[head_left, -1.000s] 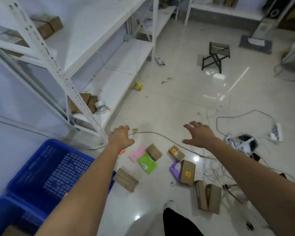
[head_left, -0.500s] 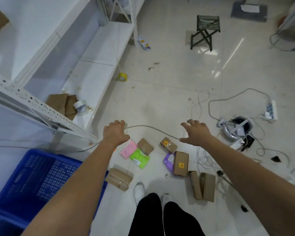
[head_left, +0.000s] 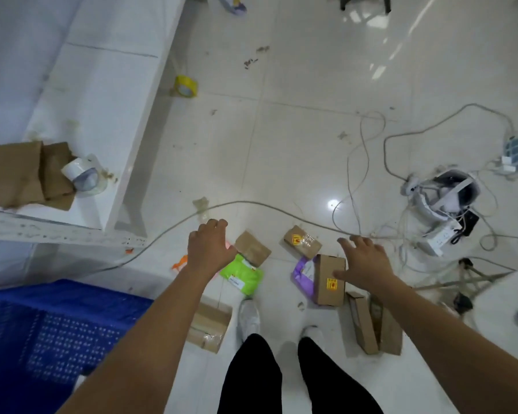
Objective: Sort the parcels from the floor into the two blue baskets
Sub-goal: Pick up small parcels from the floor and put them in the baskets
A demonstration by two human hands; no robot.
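Observation:
Several parcels lie on the white tiled floor in front of my feet: a green mailer (head_left: 243, 274), a small brown box (head_left: 252, 248), a taped box with a yellow sticker (head_left: 302, 242), a bigger brown box (head_left: 330, 279) on a purple mailer (head_left: 304, 274), a taped box (head_left: 210, 324) by my left shoe, and two narrow boxes (head_left: 371, 322) on the right. My left hand (head_left: 211, 246) hovers over them with relaxed fingers and covers a pink mailer. My right hand (head_left: 364, 261) is spread above the bigger brown box. Both hold nothing. A blue basket (head_left: 57, 327) stands at the lower left.
A white metal shelf (head_left: 102, 121) at left carries flat cardboard and a tape roll (head_left: 83, 176). A yellow tape roll (head_left: 186, 86) lies on the floor. A grey cable (head_left: 251, 203) runs past the parcels; tangled cords, power strips and a white headset (head_left: 449, 194) sit at right.
The view has tilted down and closed in on the parcels. Both hands have dropped nearer to the floor, the right one now over the bigger brown box.

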